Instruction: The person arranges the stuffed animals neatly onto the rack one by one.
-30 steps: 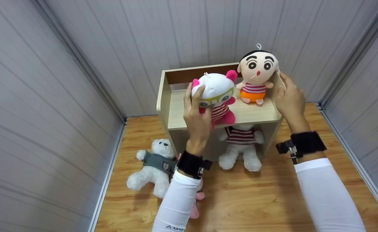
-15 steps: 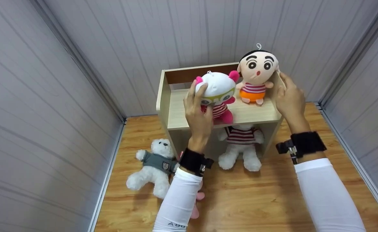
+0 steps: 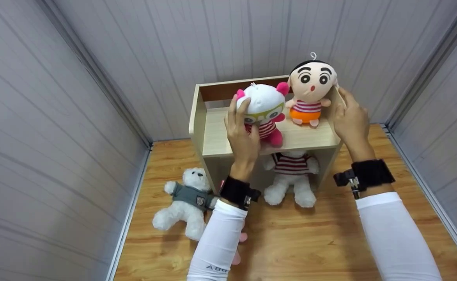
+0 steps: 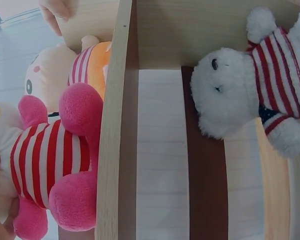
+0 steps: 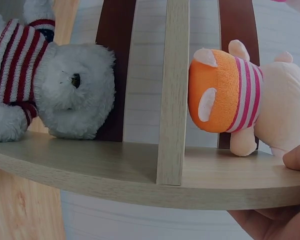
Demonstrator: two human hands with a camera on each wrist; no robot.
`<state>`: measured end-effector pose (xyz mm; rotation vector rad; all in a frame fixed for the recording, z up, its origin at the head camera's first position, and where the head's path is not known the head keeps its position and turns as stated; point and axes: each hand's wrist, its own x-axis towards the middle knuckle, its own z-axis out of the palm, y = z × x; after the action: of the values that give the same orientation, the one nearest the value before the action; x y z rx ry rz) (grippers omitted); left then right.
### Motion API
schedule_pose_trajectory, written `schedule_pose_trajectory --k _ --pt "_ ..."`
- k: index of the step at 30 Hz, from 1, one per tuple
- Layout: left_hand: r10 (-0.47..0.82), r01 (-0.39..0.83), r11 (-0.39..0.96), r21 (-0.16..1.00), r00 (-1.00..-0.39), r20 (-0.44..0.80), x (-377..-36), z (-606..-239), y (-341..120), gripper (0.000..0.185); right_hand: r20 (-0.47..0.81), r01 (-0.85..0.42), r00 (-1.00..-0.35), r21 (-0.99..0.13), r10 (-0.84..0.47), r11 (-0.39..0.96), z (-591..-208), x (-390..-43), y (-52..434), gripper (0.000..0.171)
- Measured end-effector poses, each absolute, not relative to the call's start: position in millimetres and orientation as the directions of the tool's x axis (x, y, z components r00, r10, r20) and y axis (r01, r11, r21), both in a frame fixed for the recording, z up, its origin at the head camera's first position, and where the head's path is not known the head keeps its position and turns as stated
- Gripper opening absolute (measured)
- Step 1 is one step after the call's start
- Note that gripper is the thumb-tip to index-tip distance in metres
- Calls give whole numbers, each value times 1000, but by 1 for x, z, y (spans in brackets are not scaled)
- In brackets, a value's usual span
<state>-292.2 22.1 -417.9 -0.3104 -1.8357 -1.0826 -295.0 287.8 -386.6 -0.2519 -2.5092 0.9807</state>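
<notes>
My left hand (image 3: 243, 134) grips the head of a pink-and-white panda plush (image 3: 261, 103) over the top shelf board. The panda's pink feet are right at the board's front edge in the left wrist view, its red-striped body (image 4: 50, 162) facing out. My right hand (image 3: 351, 117) holds the right side panel of a small wooden shelf (image 3: 198, 117), thumb (image 5: 297, 157) inside and fingers outside. Beside it a boy doll (image 3: 311, 84) with orange shorts sits upright in the right corner of the top board.
In the lower compartment sits a white bear (image 3: 291, 166) in a striped sweater. Another white bear (image 3: 189, 199) in a green shirt lies on the wooden floor (image 3: 298, 242) at left. A pink plush (image 3: 237, 257) is mostly hidden under my left forearm. Grey panel walls (image 3: 248, 35) surround the shelf.
My left hand has shifted the panda plush slightly right and further back over the top board. My right hand and the boy doll have stayed put.
</notes>
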Motion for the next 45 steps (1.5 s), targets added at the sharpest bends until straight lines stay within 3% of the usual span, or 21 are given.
schedule_pose_trajectory --k 21,33,42,45 --pt "-190 563 595 574 -595 781 -310 -424 32 76 317 11 -894 -691 316 723 -387 -296 289 50" --pt "-104 559 622 548 -635 766 -311 -433 30 98 318 27 -889 -683 330 730 -387 -295 288 52" --pt "-120 384 772 506 -694 710 -310 -433 28 94 310 19 -896 -687 317 726 -386 -297 288 52" --pt "-120 383 770 511 -699 705 -311 -433 28 92 311 17 -896 -688 317 725 -386 -296 288 52"
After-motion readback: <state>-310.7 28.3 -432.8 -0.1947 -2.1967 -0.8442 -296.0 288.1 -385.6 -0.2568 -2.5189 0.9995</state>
